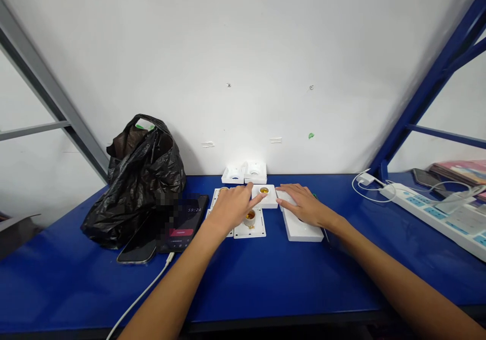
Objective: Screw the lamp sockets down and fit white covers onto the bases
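between the left hand (231, 207) and right hand (302, 204), both spread and gripping nothing, the white socket block (270, 199) could skid if nudged unevenly.

On the tabletop's left part, between its back and front edges, a dark tablet (194, 219) shows the numbers "59:24" (194, 210) on its screen. Below them, a pink button (181, 232) seems to carry lettering, too small to read.

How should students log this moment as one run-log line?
left hand: open, at white lamp holder; right hand: open, over white casing; black plastic bag: on blue table
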Tool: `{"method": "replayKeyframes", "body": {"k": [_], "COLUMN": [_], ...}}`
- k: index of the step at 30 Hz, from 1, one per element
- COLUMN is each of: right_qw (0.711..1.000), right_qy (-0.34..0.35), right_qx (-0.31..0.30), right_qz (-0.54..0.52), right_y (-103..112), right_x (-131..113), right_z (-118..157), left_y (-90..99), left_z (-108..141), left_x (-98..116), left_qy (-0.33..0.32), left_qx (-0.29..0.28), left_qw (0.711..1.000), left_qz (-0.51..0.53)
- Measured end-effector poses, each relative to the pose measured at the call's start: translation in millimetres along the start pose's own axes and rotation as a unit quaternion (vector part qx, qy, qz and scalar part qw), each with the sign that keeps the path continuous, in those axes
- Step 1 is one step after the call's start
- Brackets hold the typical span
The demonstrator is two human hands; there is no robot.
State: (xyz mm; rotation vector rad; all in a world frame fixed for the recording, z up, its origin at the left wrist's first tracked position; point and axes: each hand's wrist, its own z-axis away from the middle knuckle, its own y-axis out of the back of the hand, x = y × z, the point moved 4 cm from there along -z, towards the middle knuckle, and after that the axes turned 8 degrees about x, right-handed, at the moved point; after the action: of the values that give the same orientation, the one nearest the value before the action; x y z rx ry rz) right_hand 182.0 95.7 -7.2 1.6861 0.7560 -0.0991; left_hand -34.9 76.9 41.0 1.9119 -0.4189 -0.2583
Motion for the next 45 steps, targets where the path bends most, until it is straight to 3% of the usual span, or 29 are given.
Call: {"method": "replayKeyframes", "body": {"k": [2,6,13,17,20,24,25,27,28,29,30,32,35,38,40,42,45], "right_qw": [1.000,1.000,0.995,0.992,0.976,0.939,0.935,0.925,0.920,0.914,0.908,0.897,0.887,0.883,0.883,0.885,0.892], "right_qy": [0.008,0.024,0.068,0.088,0.051,-0.005,-0.017,-0.042,-0.055,-0.067,-0.079,-0.102,-0.124,-0.134,-0.136,-0.135,-0.131], "right_qx": [0.004,0.016,0.067,0.072,0.032,0.016,0.023,0.039,0.046,0.051,0.054,0.058,0.075,0.088,0.089,0.087,0.085], "right_qz": [0.003,-0.001,-0.009,-0.059,-0.211,-0.345,-0.354,-0.376,-0.386,-0.396,-0.407,-0.425,-0.439,-0.442,-0.440,-0.436,-0.425], "right_y": [2.4,2.4,13.5,20.0,14.0,7.6,8.0,9.9,10.9,11.4,11.5,10.5,8.5,7.2,7.3,8.3,10.8], "right_x": [1.2,5.2,-11.8,-30.4,-32.2,-23.3,-20.7,-16.3,-14.6,-13.3,-12.1,-10.0,-7.1,-6.0,-6.8,-8.5,-11.3], "right_z": [-2.0,-6.1,-4.5,1.0,0.9,-3.4,-4.1,-4.5,-4.2,-3.9,-3.6,-3.4,-4.6,-5.7,-5.7,-5.2,-4.8], "left_y": [3.3,-1.7,-8.5,3.3,11.0,3.7,1.3,-2.7,-7.0,-14.5,-23.9,-33.8,-40.9,-45.9,-48.6,-50.5,-52.5], "left_z": [0.9,4.1,5.9,4.7,2.7,1.3,0.9,2.2,4.9,7.9,9.8,11.4,12.8,14.9,17.2,19.9,21.9], "left_x": [-6.7,-11.3,-1.5,9.3,15.0,25.9,28.9,29.9,27.8,27.0,28.8,33.9,39.7,52.9,65.5,72.0,72.2], "left_qy": [-0.015,-0.010,-0.052,-0.073,-0.082,-0.069,-0.049,0.044,0.122,0.201,0.264,0.303,0.320,0.300,0.273,0.273,0.299], "left_qx": [-0.037,-0.166,-0.214,-0.170,-0.103,-0.033,0.012,0.153,0.219,0.244,0.223,0.191,0.136,0.043,-0.026,-0.043,-0.031], "left_qw": [0.999,0.974,0.946,0.931,0.919,0.914,0.904,0.853,0.804,0.744,0.685,0.646,0.620,0.585,0.530,0.490,0.461], "left_qz": [0.026,0.157,0.239,0.315,0.370,0.399,0.424,0.498,0.539,0.589,0.642,0.674,0.703,0.752,0.803,0.827,0.835]}}
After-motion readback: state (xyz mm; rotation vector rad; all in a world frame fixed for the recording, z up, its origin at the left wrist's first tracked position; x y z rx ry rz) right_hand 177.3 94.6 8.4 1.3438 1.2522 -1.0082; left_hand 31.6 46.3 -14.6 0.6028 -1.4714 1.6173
